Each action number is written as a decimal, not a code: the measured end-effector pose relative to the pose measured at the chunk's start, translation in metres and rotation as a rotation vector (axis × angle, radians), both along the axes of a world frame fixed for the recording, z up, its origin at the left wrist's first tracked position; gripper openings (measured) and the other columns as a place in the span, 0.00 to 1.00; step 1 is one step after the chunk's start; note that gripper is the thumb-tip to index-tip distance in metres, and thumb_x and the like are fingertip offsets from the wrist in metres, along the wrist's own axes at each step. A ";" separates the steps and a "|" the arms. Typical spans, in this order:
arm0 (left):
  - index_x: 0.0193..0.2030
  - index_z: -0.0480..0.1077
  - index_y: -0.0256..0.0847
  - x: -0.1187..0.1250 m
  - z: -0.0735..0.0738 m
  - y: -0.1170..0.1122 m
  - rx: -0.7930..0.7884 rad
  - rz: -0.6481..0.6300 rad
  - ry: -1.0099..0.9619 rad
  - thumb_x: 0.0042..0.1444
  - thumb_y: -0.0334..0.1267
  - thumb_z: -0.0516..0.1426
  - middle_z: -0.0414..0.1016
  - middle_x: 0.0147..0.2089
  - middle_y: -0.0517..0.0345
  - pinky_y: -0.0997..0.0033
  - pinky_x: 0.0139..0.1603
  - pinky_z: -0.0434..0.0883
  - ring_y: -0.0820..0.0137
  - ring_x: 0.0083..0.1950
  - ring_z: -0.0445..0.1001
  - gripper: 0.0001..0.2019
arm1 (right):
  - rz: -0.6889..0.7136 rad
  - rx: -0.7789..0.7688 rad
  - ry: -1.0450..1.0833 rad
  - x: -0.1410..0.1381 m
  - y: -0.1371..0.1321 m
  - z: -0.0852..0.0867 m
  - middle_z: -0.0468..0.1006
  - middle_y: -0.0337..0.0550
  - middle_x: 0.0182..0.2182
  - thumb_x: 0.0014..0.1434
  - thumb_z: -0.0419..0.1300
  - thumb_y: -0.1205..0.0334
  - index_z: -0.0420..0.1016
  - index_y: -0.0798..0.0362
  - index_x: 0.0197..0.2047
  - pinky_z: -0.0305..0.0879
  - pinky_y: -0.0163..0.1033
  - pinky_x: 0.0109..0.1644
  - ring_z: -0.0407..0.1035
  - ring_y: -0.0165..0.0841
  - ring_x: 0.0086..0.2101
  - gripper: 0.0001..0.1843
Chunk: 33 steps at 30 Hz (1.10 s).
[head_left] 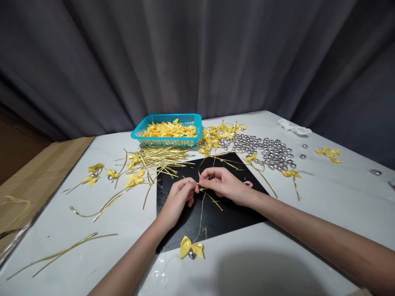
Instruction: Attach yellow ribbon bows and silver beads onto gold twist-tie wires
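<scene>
My left hand (182, 195) and my right hand (220, 183) meet above a black mat (185, 226), fingertips pinched close together. Between them is a thin gold twist tie (216, 202), its loose ends sticking out below my right hand. A thin gold cord (201, 218) runs from under my fingers down to a yellow ribbon bow (187, 246). Below that bow's knot hangs a silver heart bead (191, 255), near the mat's front edge. My fingers partly hide the spot where cord and twist tie meet.
Behind the mat stands a turquoise basket (135, 136) of yellow bows. A pile of gold twist ties (163, 155) lies before it. Many silver heart beads (274, 152) spread at the back right. Loose bows with ties (135, 179) lie left, and a crumpled white cloth (294, 127) far right.
</scene>
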<state>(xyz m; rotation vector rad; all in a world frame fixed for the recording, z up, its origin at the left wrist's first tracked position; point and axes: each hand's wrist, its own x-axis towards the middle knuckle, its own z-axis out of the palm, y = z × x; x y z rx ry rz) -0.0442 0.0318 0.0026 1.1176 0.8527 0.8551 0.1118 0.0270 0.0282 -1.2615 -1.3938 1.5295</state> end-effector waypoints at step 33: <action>0.19 0.63 0.39 0.000 0.000 -0.001 0.028 -0.017 0.057 0.51 0.43 0.55 0.49 0.16 0.70 0.78 0.19 0.54 0.78 0.18 0.49 0.14 | 0.111 -0.047 -0.078 0.008 0.004 0.000 0.65 0.33 0.21 0.49 0.63 0.51 0.69 0.57 0.31 0.38 0.28 0.16 0.45 0.17 0.16 0.17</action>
